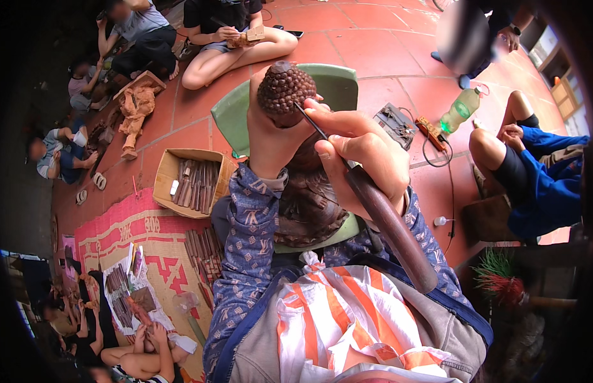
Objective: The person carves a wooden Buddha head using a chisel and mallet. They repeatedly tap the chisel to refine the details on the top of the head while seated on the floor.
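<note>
A dark brown wooden Buddha statue [309,214] stands in front of me on a green plastic chair [237,120]. Rows of small round curls cover its head [285,89]. My left hand [269,145] is wrapped round the side of that head, with some fingertips showing at its right. In my right hand [368,156] is a carving chisel [393,233] with a thin metal shaft and a long, dark wooden handle. Its tip meets the lower right of the curls, close to my left fingers. The statue's face and middle are hidden behind my hands.
A cardboard box [162,185] of chisels sits at my left, near more tools on a patterned mat [162,236]. To the right are a green bottle [462,110], a power strip [430,133] with a cable, and a seated person [545,166]. Others sit around.
</note>
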Tool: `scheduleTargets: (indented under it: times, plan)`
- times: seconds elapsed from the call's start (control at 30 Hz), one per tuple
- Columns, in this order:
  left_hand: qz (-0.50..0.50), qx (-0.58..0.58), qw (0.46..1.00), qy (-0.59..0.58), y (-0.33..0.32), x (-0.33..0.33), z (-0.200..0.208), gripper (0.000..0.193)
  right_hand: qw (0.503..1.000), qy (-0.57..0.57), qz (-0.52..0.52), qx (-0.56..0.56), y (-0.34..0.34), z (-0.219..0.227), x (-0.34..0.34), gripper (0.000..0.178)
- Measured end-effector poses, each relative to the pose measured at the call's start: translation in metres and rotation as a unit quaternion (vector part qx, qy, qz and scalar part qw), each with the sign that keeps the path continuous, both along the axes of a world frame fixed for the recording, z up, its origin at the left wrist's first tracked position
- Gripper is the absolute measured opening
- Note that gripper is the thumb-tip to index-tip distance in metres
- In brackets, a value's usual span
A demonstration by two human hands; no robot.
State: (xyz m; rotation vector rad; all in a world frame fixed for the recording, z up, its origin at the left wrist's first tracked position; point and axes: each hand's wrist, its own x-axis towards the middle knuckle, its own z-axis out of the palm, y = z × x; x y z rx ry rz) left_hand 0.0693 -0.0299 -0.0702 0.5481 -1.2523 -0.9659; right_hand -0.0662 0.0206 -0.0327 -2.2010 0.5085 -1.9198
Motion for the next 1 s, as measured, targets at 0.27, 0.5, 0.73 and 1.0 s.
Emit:
scheduleTargets:
  times: [0.27,0.5,0.73,1.0]
  plan:
    - [0.012,-0.021,1.000,0.002,-0.006,0.005,-0.004,0.056,0.993,0.086,-0.068,0.047,0.010,0.023,0.000,0.025]
    - [0.102,-0.095,0.988,-0.072,-0.001,-0.003,0.000,0.057,0.935,0.124,0.195,0.269,-0.014,0.060,-0.038,0.026]
    - [0.055,-0.056,0.994,-0.076,-0.002,0.001,-0.002,0.060,0.942,-0.047,0.223,0.248,-0.008,0.026,-0.038,0.021]
    - [0.049,-0.066,0.996,-0.041,-0.002,0.000,-0.001,0.061,0.986,0.049,0.081,0.140,-0.002,0.020,-0.022,0.022]
